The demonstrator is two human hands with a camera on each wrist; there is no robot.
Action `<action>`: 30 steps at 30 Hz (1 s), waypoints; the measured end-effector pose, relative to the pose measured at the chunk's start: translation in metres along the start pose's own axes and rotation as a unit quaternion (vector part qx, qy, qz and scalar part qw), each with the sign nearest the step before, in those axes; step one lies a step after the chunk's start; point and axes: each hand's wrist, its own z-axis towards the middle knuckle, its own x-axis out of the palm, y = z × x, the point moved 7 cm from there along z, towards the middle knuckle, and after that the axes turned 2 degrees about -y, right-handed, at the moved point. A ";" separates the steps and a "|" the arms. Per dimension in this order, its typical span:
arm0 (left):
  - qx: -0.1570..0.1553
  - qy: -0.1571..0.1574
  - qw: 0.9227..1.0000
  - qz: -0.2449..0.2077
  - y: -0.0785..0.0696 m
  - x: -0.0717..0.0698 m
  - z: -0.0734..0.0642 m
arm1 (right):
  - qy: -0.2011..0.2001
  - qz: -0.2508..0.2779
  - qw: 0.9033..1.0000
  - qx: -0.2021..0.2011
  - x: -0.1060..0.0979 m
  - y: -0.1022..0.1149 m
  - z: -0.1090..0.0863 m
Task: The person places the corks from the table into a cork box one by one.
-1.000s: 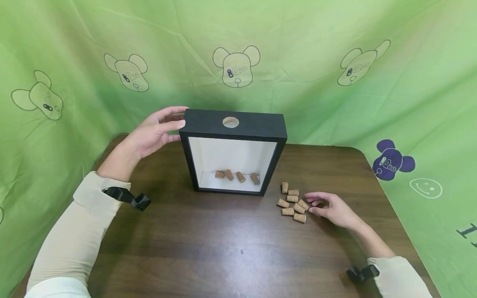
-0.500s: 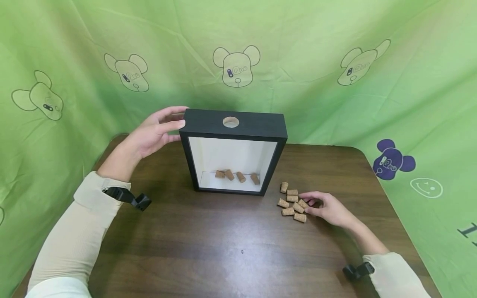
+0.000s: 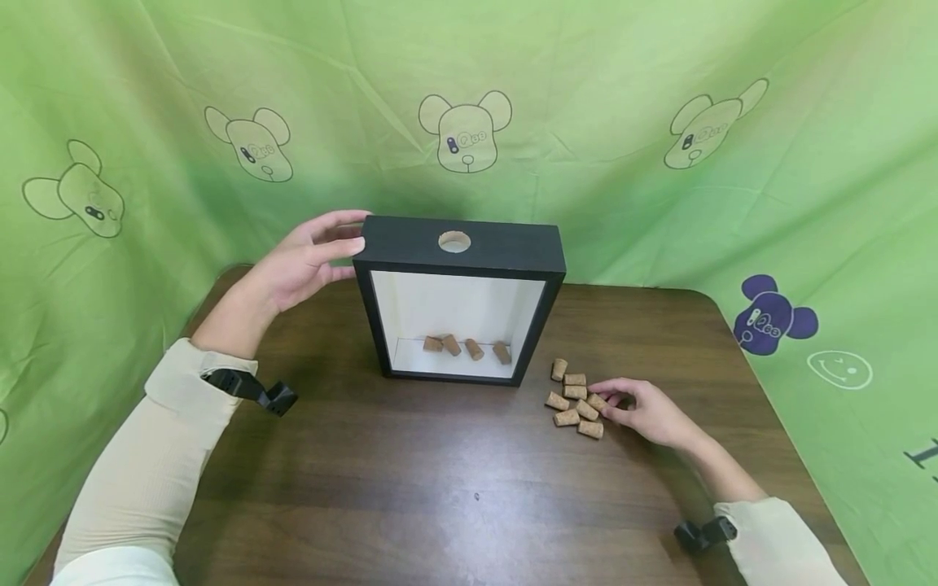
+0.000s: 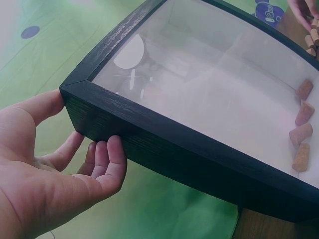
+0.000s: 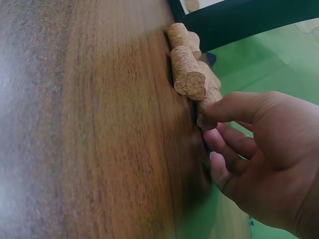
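Note:
A black shadow box frame (image 3: pixel 513 247) with a clear front and a round hole (image 3: pixel 454 242) in its top stands upright on the table. Several corks (image 3: pixel 474 350) lie inside along its bottom. My left hand (image 3: pixel 293 264) holds the box by its upper left corner; in the left wrist view the thumb touches the corner and curled fingers meet the side. Right of the box, several loose corks (image 3: pixel 567 417) lie in a cluster. At that cluster's right edge my right hand (image 3: pixel 652 413) pinches a cork (image 5: pixel 205 115) between thumb and fingers, partly hidden by them.
The brown wooden table (image 3: pixel 410 488) extends in front of the box and to both sides. A green printed curtain (image 3: pixel 601 122) hangs close behind and along the sides. Black wrist cameras sit on both cuffs.
My right hand has moved slightly left into the cork cluster, and its fingers have closed on the cork at the right edge. The left hand and box have stayed put.

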 end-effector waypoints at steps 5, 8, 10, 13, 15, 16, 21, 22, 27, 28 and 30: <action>-0.002 0.000 1.000 0.001 0.000 0.001 -0.001 | 0.003 0.007 1.000 0.002 -0.001 0.000 -0.003; -0.001 -0.001 1.000 0.000 0.000 0.000 0.000 | 0.004 0.013 1.000 -0.002 -0.003 0.001 -0.004; 0.001 0.000 1.000 -0.001 0.000 0.000 0.000 | 0.001 0.013 1.000 -0.008 -0.005 0.001 -0.006; 0.002 0.000 1.000 -0.002 0.000 0.000 0.000 | -0.003 0.012 1.000 -0.016 -0.008 0.002 -0.008; 0.003 0.001 1.000 -0.004 0.000 0.000 0.000 | -0.007 0.010 1.000 -0.019 -0.011 0.003 -0.010; 0.003 0.002 1.000 -0.003 0.000 0.000 0.000 | -0.008 0.008 1.000 -0.018 -0.013 0.003 -0.011; 0.002 0.003 1.000 -0.002 0.000 0.000 -0.001 | -0.008 0.002 1.000 -0.017 -0.020 0.005 -0.013; 0.002 0.004 1.000 -0.005 0.000 0.001 -0.001 | -0.008 0.000 1.000 -0.019 -0.021 0.007 -0.014; 0.001 0.005 1.000 -0.005 0.000 0.001 -0.001 | -0.014 -0.014 0.999 -0.032 -0.030 0.014 -0.015; 0.001 0.004 1.000 -0.005 0.000 0.001 -0.001 | -0.016 -0.017 0.999 -0.034 -0.033 0.016 -0.015; 0.002 0.005 1.000 -0.004 0.000 0.001 -0.001 | -0.017 -0.021 0.999 -0.039 -0.037 0.019 -0.015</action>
